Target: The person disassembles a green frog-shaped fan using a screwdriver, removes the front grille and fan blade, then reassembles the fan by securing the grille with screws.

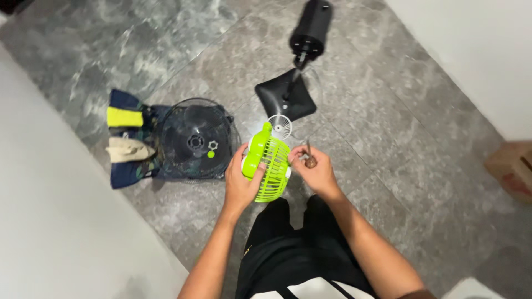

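Note:
My left hand (241, 176) grips a small lime-green fan (267, 164) by its body, with the slatted grille facing right. My right hand (313, 169) is close beside the grille and pinches a thin tool (309, 154) with a brown handle, its tip pointing up. A small white fan blade (280, 126) lies on the floor just beyond the green fan. Both forearms reach forward over my black-clad legs (288, 249).
A black wire fan guard (195, 138) lies on a dark cloth (130, 166) at left, with a small white nut (213, 145), a green cap (210, 154), a yellow sponge (124, 117) and a beige rag (128, 149). A black fan base (285, 95) and motor housing (311, 27) lie ahead. A cardboard box (512, 169) stands at right.

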